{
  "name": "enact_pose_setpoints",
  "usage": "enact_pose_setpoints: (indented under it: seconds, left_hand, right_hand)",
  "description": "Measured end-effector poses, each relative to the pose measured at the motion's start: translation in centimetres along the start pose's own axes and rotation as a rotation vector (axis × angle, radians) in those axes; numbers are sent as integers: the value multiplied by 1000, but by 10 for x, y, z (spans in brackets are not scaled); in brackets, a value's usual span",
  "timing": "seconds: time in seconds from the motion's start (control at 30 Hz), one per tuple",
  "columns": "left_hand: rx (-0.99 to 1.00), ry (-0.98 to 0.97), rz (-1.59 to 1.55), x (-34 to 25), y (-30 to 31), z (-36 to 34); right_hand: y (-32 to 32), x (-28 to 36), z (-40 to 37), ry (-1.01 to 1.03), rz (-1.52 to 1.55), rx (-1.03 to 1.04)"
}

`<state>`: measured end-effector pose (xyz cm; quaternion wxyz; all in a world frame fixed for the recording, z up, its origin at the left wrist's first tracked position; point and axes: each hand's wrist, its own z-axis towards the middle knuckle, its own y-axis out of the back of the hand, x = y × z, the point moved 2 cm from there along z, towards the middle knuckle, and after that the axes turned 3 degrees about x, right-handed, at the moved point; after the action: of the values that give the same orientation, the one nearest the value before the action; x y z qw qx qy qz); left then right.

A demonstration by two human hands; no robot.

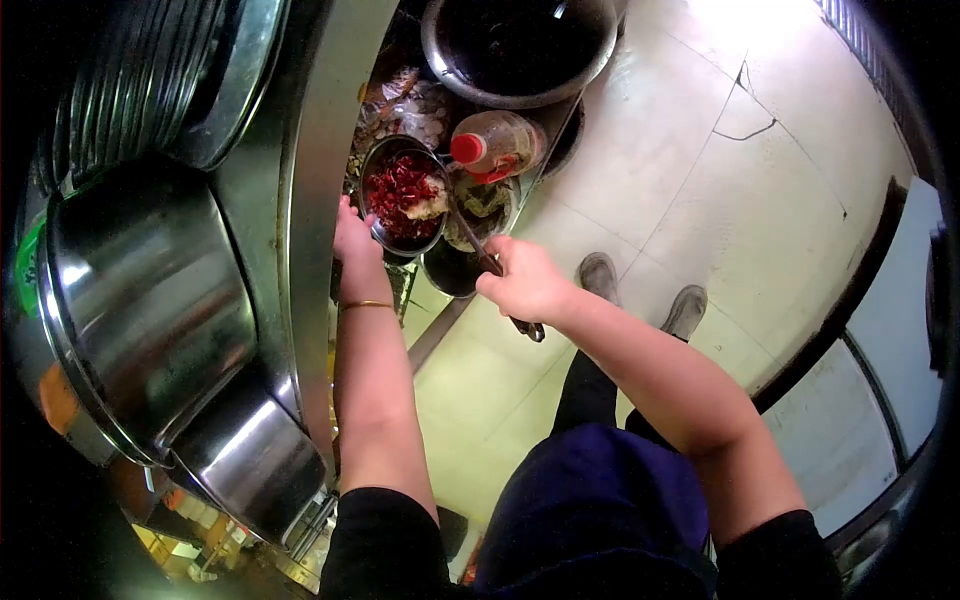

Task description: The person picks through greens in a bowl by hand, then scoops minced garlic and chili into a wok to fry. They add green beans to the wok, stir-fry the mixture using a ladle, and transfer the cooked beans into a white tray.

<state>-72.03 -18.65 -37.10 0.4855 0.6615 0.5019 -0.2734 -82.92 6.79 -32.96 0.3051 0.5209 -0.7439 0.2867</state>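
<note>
My right hand (525, 281) is wrapped round the dark handle of a long utensil (480, 250). The utensil's far end reaches to a metal bowl (408, 246) of dark red pieces (402, 190) with a pale clump (430, 203) at their right side. My left hand (356, 237) is at the bowl's lower left rim, its fingers partly hidden by the counter edge. Right of the bowl leans a clear plastic bottle (512, 145) with a red cap. Below the bottle sits a container with greenish contents (484, 200), and a dark bowl (452, 272) is beneath it.
A large dark basin (520, 97) stands at the top. Plastic bags (415, 110) lie left of the bottle. The steel counter edge (310, 200) runs along my left, with large metal containers (160, 300) beyond it. My shoes (600, 275) are on the tiled floor (660, 180).
</note>
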Motion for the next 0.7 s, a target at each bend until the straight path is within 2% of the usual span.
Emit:
enact_pose_setpoints:
  seconds: [0.07,0.17,0.27,0.37,0.4,0.43,0.47,0.53,0.6,0.67,0.7]
  left_hand:
    - [-17,-48,52,-1,5,5]
    - [137,-9,205,-2,13,13]
    - [177,-74,187,0,17,-3]
    - [205,-155,137,-10,18,-34]
    - [158,-348,41,-31,11,-70]
    - [113,-305,142,-11,30,-49]
    - [99,-253,123,-8,38,-66]
    - [106,-313,491,11,65,-86]
    - [159,-197,177,-12,71,-173]
    - [190,-360,281,-1,91,-214]
    - [288,-334,77,2,106,-244]
  right_hand:
    - [1,-2,-1,40,-61,-27]
    - [3,-5,-2,55,-5,9]
    - [8,-5,-13,6,57,41]
    - [10,2,-36,-106,221,149]
    - [17,1,-47,-94,270,169]
    - [20,-3,-59,-105,301,190]
    - [27,-8,-72,-117,326,209]
    - [43,-4,-105,-154,304,244]
    - [63,9,-150,-202,213,265]
    - [81,-7,-182,-180,126,330]
    - [87,-11,-203,-186,121,344]
